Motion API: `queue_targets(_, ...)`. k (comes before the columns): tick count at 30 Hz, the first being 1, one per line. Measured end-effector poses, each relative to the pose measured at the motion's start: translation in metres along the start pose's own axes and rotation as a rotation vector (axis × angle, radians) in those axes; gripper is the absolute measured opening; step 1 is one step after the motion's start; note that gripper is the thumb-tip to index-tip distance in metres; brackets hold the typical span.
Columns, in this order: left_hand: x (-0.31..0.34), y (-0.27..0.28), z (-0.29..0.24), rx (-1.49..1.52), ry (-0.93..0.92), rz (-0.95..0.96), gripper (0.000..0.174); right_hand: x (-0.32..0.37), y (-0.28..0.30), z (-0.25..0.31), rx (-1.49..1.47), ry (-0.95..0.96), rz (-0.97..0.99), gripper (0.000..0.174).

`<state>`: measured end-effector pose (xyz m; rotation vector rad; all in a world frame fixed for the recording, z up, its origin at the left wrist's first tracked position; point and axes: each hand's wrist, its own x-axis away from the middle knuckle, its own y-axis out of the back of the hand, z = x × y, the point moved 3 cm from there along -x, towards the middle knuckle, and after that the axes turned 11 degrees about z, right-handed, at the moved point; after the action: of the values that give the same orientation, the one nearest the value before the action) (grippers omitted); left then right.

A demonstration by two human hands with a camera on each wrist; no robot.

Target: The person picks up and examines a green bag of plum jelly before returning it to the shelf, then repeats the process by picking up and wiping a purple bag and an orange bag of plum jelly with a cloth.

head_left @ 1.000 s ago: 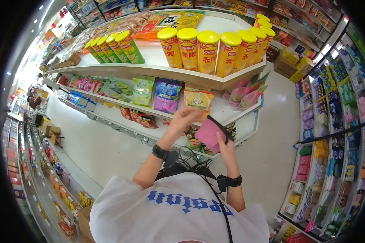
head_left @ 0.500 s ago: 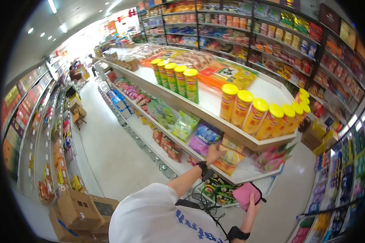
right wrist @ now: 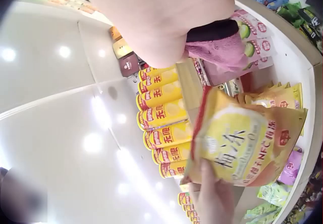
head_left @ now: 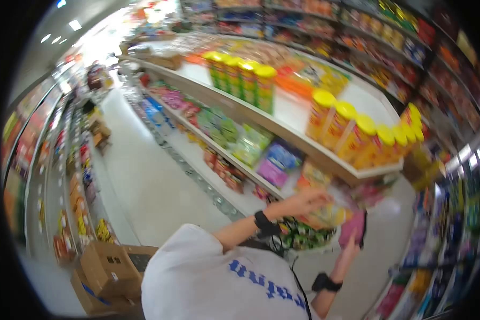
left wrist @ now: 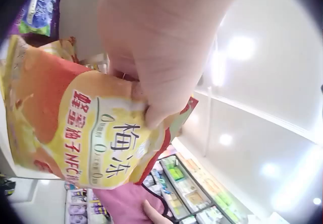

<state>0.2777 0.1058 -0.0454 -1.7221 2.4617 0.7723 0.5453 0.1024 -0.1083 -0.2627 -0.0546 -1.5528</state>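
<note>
My left hand [head_left: 306,201] grips the upper end of a yellow and orange snack bag [left wrist: 96,128], thumb over its front. The bag hangs in front of the middle shelf, its printed front facing the left wrist camera. To the right, my right hand [head_left: 348,254] holds a pink cloth [head_left: 351,230] with black edging. In the right wrist view the pink cloth [right wrist: 219,51] shows close by the bag [right wrist: 242,143]. More bags of the same orange kind [right wrist: 282,99] stand on the shelf behind.
Yellow-lidded chip cans [head_left: 352,136] line the top shelf's near corner, with green cans [head_left: 242,82] farther left. Purple [head_left: 277,162] and light green bags [head_left: 249,145] sit on the middle shelf. Cardboard boxes [head_left: 109,269] are stacked on the floor at left. Stocked shelves flank the aisle.
The left hand reached to the orange bags and now holds one out in front of the shelf. The head view has swung toward the left aisle. The pink cloth stays in the right hand.
</note>
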Motion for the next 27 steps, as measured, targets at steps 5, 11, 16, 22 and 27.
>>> queue_targets(5,0.005,0.001,0.009,0.271,0.153,-0.472,0.023,0.006,-0.049,0.020,-0.220,0.159,0.326,0.043)
queue_targets(11,-0.001,0.023,-0.027,0.667,0.163,-0.535,0.026,0.031,-0.085,0.044,0.053,0.062,0.664,0.050)
queue_targets(16,-0.004,0.035,-0.051,0.846,0.260,-0.371,0.040,0.029,-0.085,0.034,0.066,0.089,0.509,0.046)
queue_targets(22,0.018,0.017,-0.050,0.735,0.421,0.074,0.057,0.027,-0.081,0.046,0.019,0.163,0.328,0.043)
queue_targets(27,0.026,0.008,-0.036,1.002,0.500,-0.046,0.056,0.020,-0.051,0.023,0.244,0.184,-0.193,0.045)
